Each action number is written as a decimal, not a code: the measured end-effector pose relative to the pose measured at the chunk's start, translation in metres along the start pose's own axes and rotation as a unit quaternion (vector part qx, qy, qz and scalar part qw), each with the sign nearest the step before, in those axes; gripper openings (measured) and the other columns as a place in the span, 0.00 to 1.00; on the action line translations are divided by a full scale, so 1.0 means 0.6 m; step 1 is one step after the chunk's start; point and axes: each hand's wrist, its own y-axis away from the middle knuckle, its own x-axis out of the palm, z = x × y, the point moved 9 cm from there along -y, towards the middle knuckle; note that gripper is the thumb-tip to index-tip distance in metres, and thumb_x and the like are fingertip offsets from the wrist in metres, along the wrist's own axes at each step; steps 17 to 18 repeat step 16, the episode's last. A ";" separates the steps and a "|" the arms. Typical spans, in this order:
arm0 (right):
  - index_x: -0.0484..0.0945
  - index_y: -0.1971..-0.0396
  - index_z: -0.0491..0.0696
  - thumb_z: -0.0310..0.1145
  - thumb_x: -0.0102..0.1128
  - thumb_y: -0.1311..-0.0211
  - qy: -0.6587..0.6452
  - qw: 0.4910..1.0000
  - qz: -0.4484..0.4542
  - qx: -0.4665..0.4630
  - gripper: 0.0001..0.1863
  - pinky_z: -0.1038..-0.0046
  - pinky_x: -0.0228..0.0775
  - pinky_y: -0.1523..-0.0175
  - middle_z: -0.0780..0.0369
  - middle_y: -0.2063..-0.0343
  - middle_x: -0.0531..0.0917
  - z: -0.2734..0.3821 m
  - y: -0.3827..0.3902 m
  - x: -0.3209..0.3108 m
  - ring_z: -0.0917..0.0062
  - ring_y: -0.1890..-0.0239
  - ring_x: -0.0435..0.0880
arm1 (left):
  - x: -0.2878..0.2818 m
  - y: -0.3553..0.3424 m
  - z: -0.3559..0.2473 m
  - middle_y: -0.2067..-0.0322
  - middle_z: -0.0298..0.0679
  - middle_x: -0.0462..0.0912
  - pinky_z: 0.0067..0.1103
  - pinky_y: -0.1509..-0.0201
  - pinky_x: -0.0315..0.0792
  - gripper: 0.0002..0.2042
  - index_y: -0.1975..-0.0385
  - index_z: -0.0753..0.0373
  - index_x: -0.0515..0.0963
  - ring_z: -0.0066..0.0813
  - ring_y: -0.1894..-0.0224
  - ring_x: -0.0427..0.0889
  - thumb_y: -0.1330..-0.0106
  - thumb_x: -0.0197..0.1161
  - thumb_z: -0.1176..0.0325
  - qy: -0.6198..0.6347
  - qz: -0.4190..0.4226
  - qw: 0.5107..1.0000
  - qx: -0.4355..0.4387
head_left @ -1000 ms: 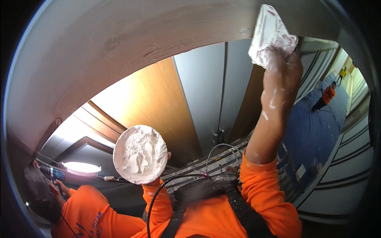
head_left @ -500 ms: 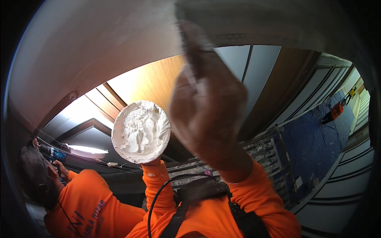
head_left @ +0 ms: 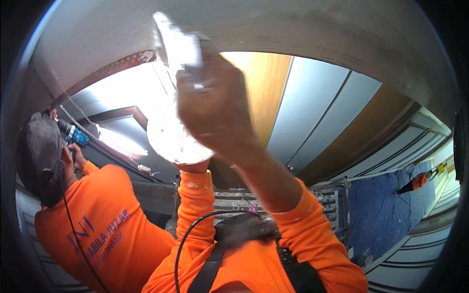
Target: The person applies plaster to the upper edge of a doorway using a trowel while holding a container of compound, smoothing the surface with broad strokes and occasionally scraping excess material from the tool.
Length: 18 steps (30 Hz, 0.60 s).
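Observation:
My right hand (head_left: 215,102) is wrapped around a putty knife (head_left: 178,46). Its wide metal blade is bright and smeared by motion, close to the grey overhead surface (head_left: 293,29). Below and behind this hand is a round bowl of white putty (head_left: 171,139), partly covered by it and washed out by light. My left hand (head_left: 194,167) holds the bowl from underneath; only a strip near the wrist shows, and its fingers are hidden. Both forearms wear orange sleeves.
At the left, a co-worker (head_left: 107,210) in orange and a dark cap holds a blue drill (head_left: 75,136). A lit tube lamp (head_left: 122,141) hangs near cables. A slatted metal platform (head_left: 234,200) and blue floor sheeting (head_left: 376,205) lie below; another person (head_left: 419,181) is far right.
My right hand and the putty knife have swung left, now overlapping the bowl. The bowl appears slightly higher, and the view has shifted.

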 end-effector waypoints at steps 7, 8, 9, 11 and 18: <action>0.80 0.54 0.48 0.29 0.66 0.47 0.119 0.966 0.173 -0.149 0.17 0.64 0.74 0.47 0.54 0.56 0.82 -0.021 0.150 -0.084 0.63 0.54 0.82 | -0.007 0.025 -0.001 0.34 0.46 0.60 0.44 0.35 0.63 0.32 0.33 0.61 0.53 0.44 0.35 0.63 0.31 0.40 0.44 -0.066 -0.113 0.991 0.004; 0.81 0.55 0.50 0.30 0.68 0.48 0.174 0.944 0.207 -0.187 0.18 0.62 0.74 0.47 0.54 0.55 0.81 -0.023 0.181 -0.085 0.61 0.53 0.82 | -0.013 0.038 0.000 0.35 0.46 0.61 0.46 0.36 0.63 0.32 0.34 0.62 0.56 0.45 0.34 0.63 0.31 0.40 0.44 -0.140 -0.101 0.985 0.014; 0.81 0.55 0.53 0.33 0.69 0.48 0.207 0.936 0.208 -0.194 0.18 0.60 0.74 0.48 0.55 0.54 0.81 -0.031 0.201 -0.097 0.61 0.53 0.82 | -0.010 0.052 0.011 0.34 0.47 0.60 0.46 0.35 0.61 0.34 0.34 0.61 0.55 0.46 0.34 0.62 0.32 0.40 0.42 -0.059 -0.080 0.995 0.000; 0.82 0.55 0.61 0.39 0.69 0.48 0.271 0.916 0.201 -0.217 0.18 0.56 0.74 0.50 0.56 0.53 0.81 -0.046 0.234 -0.113 0.60 0.54 0.83 | 0.015 0.068 0.041 0.33 0.47 0.56 0.46 0.32 0.57 0.36 0.32 0.59 0.53 0.48 0.32 0.59 0.33 0.40 0.39 0.154 -0.100 0.982 -0.039; 0.82 0.56 0.58 0.42 0.69 0.47 0.349 0.893 0.197 -0.205 0.17 0.57 0.72 0.46 0.56 0.52 0.81 -0.094 0.249 -0.193 0.60 0.51 0.82 | 0.072 0.061 0.104 0.31 0.45 0.54 0.47 0.30 0.53 0.37 0.31 0.57 0.51 0.49 0.31 0.55 0.34 0.40 0.37 0.365 -0.094 0.920 -0.107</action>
